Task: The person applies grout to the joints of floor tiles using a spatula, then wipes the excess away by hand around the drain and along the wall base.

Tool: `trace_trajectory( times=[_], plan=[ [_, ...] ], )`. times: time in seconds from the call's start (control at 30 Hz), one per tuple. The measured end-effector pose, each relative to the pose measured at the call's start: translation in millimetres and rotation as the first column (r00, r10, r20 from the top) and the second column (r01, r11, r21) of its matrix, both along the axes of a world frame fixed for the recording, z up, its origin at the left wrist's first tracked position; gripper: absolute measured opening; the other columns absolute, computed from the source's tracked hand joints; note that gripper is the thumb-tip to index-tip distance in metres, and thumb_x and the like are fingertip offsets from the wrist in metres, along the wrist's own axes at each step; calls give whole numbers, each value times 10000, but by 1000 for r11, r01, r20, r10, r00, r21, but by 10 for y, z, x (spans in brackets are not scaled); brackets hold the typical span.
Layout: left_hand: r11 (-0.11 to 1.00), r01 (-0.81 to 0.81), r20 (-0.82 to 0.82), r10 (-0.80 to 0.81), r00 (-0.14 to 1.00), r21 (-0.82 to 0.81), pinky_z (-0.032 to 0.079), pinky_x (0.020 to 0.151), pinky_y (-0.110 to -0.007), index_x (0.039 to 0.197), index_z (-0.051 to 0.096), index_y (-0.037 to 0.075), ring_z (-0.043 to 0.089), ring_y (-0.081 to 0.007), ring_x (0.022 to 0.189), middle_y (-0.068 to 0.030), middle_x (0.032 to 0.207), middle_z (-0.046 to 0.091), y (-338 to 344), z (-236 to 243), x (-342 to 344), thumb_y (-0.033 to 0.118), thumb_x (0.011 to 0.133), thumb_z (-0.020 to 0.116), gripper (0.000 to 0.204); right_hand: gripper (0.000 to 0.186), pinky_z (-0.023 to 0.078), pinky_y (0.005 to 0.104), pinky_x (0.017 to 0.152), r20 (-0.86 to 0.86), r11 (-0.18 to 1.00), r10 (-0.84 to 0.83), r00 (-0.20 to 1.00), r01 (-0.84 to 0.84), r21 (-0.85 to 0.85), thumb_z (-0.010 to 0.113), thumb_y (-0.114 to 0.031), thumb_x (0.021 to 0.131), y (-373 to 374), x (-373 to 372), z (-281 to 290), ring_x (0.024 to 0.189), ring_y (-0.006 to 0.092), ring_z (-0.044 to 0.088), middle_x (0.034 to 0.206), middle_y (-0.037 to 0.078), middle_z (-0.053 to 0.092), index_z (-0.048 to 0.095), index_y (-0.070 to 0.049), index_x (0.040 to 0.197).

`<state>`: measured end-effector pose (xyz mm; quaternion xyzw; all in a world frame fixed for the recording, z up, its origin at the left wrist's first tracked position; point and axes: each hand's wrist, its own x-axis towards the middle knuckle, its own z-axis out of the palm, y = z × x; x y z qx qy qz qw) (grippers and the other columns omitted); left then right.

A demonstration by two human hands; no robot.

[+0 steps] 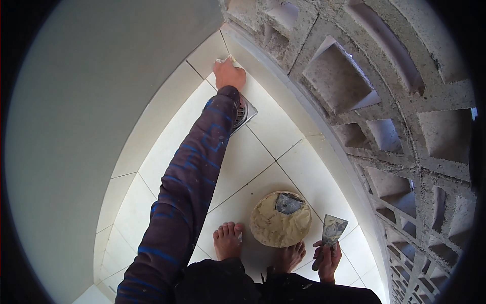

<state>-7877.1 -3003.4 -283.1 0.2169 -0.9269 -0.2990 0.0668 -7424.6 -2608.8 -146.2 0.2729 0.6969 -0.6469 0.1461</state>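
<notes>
My left arm stretches far ahead, and my left hand point(230, 74) is closed at the corner where the tiled skirting meets the floor. Something small and pale shows at its fingertips; most of it is hidden, and I cannot make out what it is. Low on the right, my right hand point(329, 259) grips a putty knife point(333, 230) by its handle, blade up and smeared with paste. Between my feet and the knife stands a round tub point(263, 238) of cream-coloured paste. A grey flat scraper blade point(289, 203) lies on the paste near the far rim.
Under my left forearm, a metal floor drain point(242, 114) is partly covered. Pale floor tiles point(263, 137) with dark joints run between a smooth wall point(91, 111) on the left and a pierced concrete block wall point(410, 121) on the right. My bare feet point(228, 242) are close to the tub.
</notes>
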Motion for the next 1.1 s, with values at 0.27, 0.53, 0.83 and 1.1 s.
trace_trajectory(
  times=[0.27, 0.53, 0.83, 1.1],
  plan=[
    [988, 54, -3, -55, 998, -147, 461, 974, -519, 1252, 671, 34, 514, -423, 1181, -231, 1255, 582, 362, 62, 358, 144, 802, 594, 470, 225, 479, 253, 562, -1, 999, -29, 1000, 29, 16, 476, -138, 1039, 146, 103, 13, 619, 122, 584, 927, 144, 693, 542, 26, 1179],
    [977, 110, 18, -108, 994, -184, 428, 894, -568, 1217, 666, 31, 491, -390, 1151, -180, 1214, 561, 1159, 168, 969, 120, 825, 586, 411, 246, 483, 255, 561, -7, 1000, -9, 1000, 9, 26, 477, -150, 1042, 411, 305, 68, 622, 120, 587, 932, 137, 700, 543, 29, 1197],
    [961, 255, 20, -255, 967, -104, 374, 879, -530, 1206, 665, 37, 471, -371, 1145, -166, 1195, 556, 1736, 327, 1720, 85, 815, 606, 397, 269, 481, 253, 554, -51, 1000, -18, 999, 19, 13, 493, -196, 1053, 495, 361, 88, 624, 118, 591, 929, 141, 701, 551, 31, 1186],
    [902, 432, 27, -432, 901, 17, 359, 862, -521, 1174, 668, 13, 469, -349, 1124, -174, 1211, 553, 2125, 498, 2301, 76, 813, 617, 369, 272, 479, 250, 557, -78, 1000, -16, 997, 15, -13, 489, -182, 1052, 460, 479, 149, 626, 120, 590, 936, 148, 700, 543, 36, 1205]
  ],
)
